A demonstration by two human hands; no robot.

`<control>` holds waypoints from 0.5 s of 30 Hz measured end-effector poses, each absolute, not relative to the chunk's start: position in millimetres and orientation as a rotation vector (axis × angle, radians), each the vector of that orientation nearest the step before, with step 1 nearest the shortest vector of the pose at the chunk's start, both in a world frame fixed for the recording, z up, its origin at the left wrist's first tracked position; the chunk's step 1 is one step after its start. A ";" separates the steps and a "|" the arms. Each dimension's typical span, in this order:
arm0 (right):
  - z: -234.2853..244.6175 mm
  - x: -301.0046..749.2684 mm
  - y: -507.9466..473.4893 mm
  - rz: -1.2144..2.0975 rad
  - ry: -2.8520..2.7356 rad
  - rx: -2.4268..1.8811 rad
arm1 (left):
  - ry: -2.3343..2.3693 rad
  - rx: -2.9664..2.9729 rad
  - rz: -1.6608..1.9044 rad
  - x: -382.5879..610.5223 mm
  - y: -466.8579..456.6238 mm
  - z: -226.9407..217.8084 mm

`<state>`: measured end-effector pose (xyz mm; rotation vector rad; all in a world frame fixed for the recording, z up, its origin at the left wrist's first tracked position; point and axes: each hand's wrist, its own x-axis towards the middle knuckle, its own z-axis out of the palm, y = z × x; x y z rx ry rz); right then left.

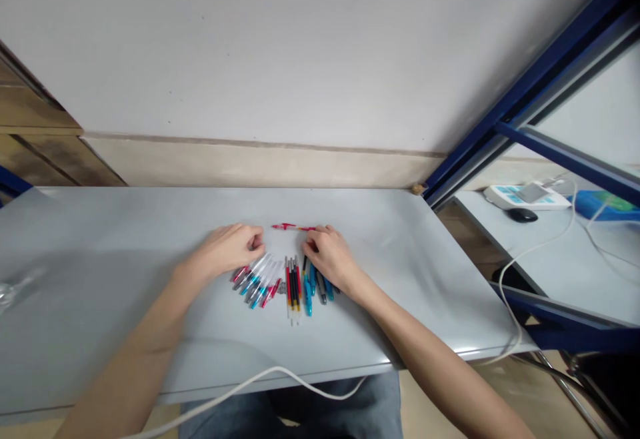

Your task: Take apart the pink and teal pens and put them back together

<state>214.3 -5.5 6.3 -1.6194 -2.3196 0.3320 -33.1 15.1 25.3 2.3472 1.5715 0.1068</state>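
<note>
My left hand [234,247] is closed, thumb against curled fingers, just above a fan of clear pen barrels [260,269] with red, blue and dark grips. Whether anything is in its fingers I cannot make out. With thumb and forefinger together, my right hand [330,252] hovers over or touches the upper ends of several blue and dark pen parts [315,284]; what it pinches is hidden. A red pen [286,227] lies crosswise behind, its right end meeting the right hand's fingers. Between the two groups sits a row of red and black ink refills [293,282].
The grey table [125,239] backs onto a white wall. A white cable [280,371] crosses its front edge. On the left stands a blurred transparent object [10,295]. Beyond a blue metal frame [500,102] are a black mouse [522,215] and a white device [525,196].
</note>
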 end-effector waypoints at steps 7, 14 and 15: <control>7.3 201.1 -3.9 0.090 -2.440 -1.791 | 1.687 2.492 0.075 -27.8 15.0 17.2; 16.0 190.3 -0.4 0.098 -2.420 -1.876 | 1.681 2.515 0.122 -28.6 14.7 16.1; 17.9 190.6 0.8 0.106 -2.414 -1.875 | 1.685 2.519 0.137 -28.4 14.4 17.4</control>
